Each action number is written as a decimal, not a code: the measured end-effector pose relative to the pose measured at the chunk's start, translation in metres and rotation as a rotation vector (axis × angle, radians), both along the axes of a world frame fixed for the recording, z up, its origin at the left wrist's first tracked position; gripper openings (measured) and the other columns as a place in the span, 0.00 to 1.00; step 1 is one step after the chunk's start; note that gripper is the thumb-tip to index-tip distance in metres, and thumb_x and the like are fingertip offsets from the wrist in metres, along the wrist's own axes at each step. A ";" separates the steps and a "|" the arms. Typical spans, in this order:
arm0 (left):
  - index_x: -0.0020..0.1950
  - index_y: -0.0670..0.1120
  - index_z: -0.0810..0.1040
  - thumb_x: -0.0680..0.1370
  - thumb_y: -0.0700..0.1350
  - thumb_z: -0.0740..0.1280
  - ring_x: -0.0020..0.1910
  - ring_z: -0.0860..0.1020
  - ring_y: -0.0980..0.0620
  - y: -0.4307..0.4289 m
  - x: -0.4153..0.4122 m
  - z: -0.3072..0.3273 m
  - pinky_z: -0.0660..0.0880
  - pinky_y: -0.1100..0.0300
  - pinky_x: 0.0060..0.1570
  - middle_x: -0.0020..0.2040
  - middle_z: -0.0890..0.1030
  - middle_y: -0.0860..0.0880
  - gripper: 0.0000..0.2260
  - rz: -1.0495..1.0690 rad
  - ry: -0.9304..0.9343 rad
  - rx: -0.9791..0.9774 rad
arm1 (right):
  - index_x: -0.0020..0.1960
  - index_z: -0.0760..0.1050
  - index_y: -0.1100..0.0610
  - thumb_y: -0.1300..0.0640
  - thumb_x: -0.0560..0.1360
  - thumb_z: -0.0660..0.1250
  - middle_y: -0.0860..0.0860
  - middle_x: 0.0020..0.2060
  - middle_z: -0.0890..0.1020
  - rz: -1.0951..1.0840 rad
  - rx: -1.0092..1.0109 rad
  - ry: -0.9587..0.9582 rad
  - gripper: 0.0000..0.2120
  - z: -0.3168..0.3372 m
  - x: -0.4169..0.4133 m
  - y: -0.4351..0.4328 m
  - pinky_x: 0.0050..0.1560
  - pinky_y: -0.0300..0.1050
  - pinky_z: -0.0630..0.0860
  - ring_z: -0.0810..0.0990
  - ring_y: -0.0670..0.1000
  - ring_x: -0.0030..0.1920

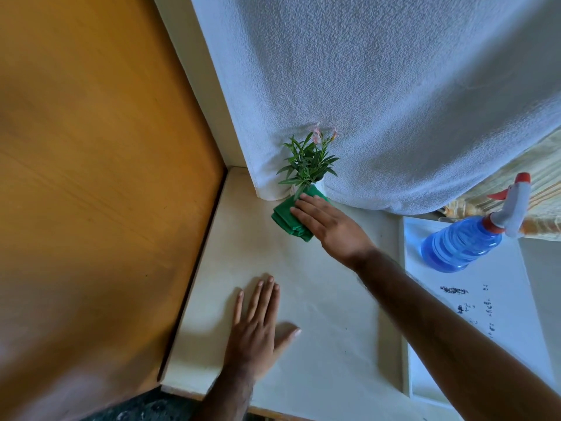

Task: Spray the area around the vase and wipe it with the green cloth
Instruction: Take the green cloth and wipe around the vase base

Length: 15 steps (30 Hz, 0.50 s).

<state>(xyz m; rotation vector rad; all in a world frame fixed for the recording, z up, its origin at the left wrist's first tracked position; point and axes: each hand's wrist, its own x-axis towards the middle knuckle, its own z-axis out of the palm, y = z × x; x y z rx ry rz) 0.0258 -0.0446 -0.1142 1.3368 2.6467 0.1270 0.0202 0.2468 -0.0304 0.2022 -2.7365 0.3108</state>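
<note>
Where the frame begins at far left, an orange-brown wooden panel [100, 183] fills the whole side, meeting a pale cream surface [321, 302] along a dark seam; lower centre-left, the left hand [258, 326] lies flat on that surface, palm down, fingers straight and close together, thumb spread to the right, holding nothing; centre of frame, the green cloth [290, 218] sits folded on the surface, touching the base of the vase; the right hand [329, 226] presses down on the cloth with fingers extended and nearly flat, not curled around it, forearm running off to the lower right; just above the cloth, the vase [318, 185] is mostly hidden, only a sliver of white showing beneath a leafy green sprig [306, 161] with small pink blooms; behind it hangs a white textured curtain [394, 95] across the upper frame; at right, a blue spray bottle [464, 241] with white-and-red trigger head stands on a white tray [498, 329], well apart from the vase.
</note>
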 end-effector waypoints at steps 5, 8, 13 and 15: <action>0.83 0.43 0.51 0.79 0.73 0.54 0.83 0.51 0.47 0.001 0.000 0.001 0.59 0.34 0.77 0.85 0.53 0.45 0.44 -0.001 -0.004 0.010 | 0.68 0.76 0.68 0.66 0.79 0.51 0.64 0.66 0.78 0.033 0.086 -0.099 0.23 -0.002 -0.005 0.004 0.69 0.64 0.70 0.75 0.65 0.68; 0.83 0.43 0.51 0.79 0.73 0.54 0.83 0.51 0.47 0.001 -0.001 0.000 0.58 0.34 0.77 0.85 0.52 0.45 0.44 -0.001 -0.002 0.001 | 0.68 0.75 0.69 0.66 0.79 0.49 0.65 0.67 0.77 0.047 0.061 -0.143 0.24 -0.007 -0.006 0.006 0.70 0.63 0.70 0.74 0.66 0.69; 0.83 0.44 0.49 0.78 0.74 0.53 0.83 0.50 0.46 -0.001 -0.001 -0.003 0.57 0.34 0.77 0.85 0.50 0.46 0.44 -0.003 -0.009 -0.009 | 0.75 0.71 0.60 0.74 0.76 0.58 0.57 0.74 0.72 -0.047 -0.179 -0.356 0.28 -0.021 -0.006 0.003 0.73 0.47 0.64 0.72 0.58 0.73; 0.83 0.44 0.49 0.78 0.74 0.53 0.83 0.49 0.46 -0.001 -0.001 -0.004 0.57 0.34 0.77 0.85 0.50 0.46 0.45 -0.003 -0.014 -0.013 | 0.74 0.72 0.55 0.72 0.78 0.61 0.52 0.73 0.74 -0.122 -0.309 -0.439 0.27 -0.019 -0.007 0.003 0.68 0.46 0.70 0.76 0.56 0.68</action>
